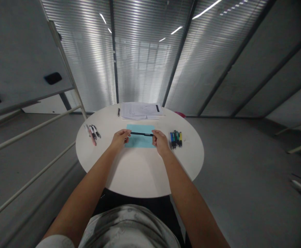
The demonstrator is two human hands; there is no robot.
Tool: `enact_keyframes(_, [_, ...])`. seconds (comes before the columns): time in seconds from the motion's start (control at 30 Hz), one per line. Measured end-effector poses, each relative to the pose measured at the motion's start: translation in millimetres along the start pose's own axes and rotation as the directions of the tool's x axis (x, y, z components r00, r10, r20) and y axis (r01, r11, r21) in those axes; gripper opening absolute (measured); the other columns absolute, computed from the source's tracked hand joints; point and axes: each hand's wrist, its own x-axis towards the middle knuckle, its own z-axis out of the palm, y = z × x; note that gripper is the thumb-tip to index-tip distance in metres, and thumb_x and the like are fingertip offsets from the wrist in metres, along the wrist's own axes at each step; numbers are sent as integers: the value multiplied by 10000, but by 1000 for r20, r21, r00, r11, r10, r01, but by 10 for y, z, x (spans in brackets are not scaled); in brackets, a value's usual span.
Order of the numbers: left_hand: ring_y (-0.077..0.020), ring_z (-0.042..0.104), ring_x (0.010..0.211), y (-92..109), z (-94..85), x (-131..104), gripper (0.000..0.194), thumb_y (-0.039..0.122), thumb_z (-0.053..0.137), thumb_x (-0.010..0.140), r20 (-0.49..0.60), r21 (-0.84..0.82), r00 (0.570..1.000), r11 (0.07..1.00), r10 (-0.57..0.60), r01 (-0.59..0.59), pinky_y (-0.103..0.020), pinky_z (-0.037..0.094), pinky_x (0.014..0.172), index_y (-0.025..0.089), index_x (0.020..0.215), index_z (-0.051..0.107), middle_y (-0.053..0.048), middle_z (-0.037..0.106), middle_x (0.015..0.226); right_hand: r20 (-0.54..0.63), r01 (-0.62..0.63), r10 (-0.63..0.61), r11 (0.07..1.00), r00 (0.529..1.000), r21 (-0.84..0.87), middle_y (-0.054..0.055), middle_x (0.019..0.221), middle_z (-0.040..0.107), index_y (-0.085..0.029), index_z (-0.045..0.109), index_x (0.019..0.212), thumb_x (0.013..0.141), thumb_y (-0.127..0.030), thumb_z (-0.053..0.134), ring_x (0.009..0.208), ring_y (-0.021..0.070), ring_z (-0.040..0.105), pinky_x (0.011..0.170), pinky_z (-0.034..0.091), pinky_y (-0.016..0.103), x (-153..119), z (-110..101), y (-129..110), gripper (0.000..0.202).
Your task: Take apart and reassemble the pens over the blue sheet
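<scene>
A slim black pen [141, 134] spans the gap between my hands, held level above a light blue sheet [140, 142]. My left hand [120, 138] pinches its left end, and my right hand [161, 141] pinches its right end. The sheet lies on a round white table [137, 172]. To the right of my right hand is a row of pens [176, 139] with black, blue, green and yellow parts. Left of my left hand lie several pens [93, 133], white, black and pinkish.
At the table's far side is a stack of printed papers [140, 111], with a small dark pen [118, 112] beside it. A whiteboard on a white frame [76, 98] stands close on the left. Behind the table is a wall of glass panels with blinds [142, 62].
</scene>
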Motion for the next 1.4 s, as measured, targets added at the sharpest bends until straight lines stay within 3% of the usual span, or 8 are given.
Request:
enact_keyframes(0.63, [-66,471,479,-4,-7,3,301,372,752,626,11,-44,1000,999,-8,8,-224,335,452,147,790,638,-2,554,693,-10,-13,13,1000,1000,-9,-66,588,487,-192,564,838,670,-374,650,362,34,370,351,226,178,-17,1,-4,262])
enact_keyframes(0.77, [-64,469,479,19,4,-15,297,358,750,619,14,-47,1000,999,-21,22,-223,342,457,149,798,639,-1,555,694,-20,6,-6,1000,1000,-5,-59,584,474,-187,572,827,710,-441,612,367,32,362,347,227,176,-12,2,5,282])
enact_keyframes(1.0, [-71,484,497,-9,-16,-5,296,310,735,601,11,-46,1000,999,-19,19,-226,365,475,151,841,666,-3,556,687,-11,-20,19,998,1000,-51,-63,562,484,-191,564,820,674,-394,651,380,35,363,345,234,168,-35,18,1,266])
enact_keyframes(1.2, [-79,477,484,-20,-13,5,274,266,720,599,24,-57,999,998,-32,33,-226,355,461,144,838,667,0,538,627,27,-9,10,999,1000,-38,-108,396,358,-189,554,826,678,-372,643,329,49,301,345,230,171,-14,22,21,252])
enact_keyframes(1.4, [-65,474,476,0,17,-13,286,313,750,597,16,-76,999,996,-34,35,-223,342,444,137,800,653,-1,540,674,-5,-37,37,999,999,-27,-99,426,416,-193,545,833,647,-328,653,330,42,309,342,226,166,6,21,26,254])
